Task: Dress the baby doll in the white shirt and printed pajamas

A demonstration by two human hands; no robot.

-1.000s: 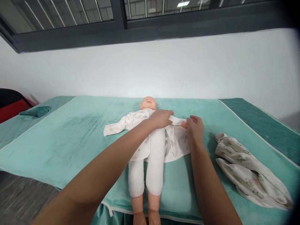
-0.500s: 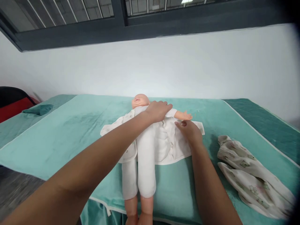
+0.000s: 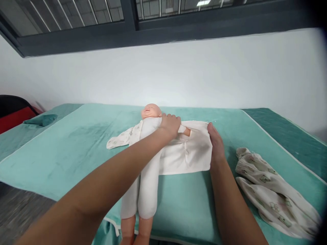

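A baby doll (image 3: 151, 111) in white leggings lies on its back on a teal-covered bed (image 3: 76, 149), tilted toward the left. Under it is an open white printed top (image 3: 190, 154); one sleeve lies spread to the left, and the right half lies flat beside the doll. My left hand (image 3: 170, 124) is closed over the doll's shoulder and upper arm. My right hand (image 3: 216, 144) rests at the right edge of the top's right half, thumb up, fingers hidden under or against the cloth. The doll's arm pokes out between my hands.
A crumpled printed garment (image 3: 273, 194) lies on the bed at the right. A small folded teal cloth (image 3: 41, 119) sits at the far left, with a red and black object (image 3: 12, 114) behind it. A white wall and a dark window frame stand behind the bed.
The doll has been turned and shifted to the left. The top's right half has been drawn out flat to the right, and my right hand has moved to its edge.
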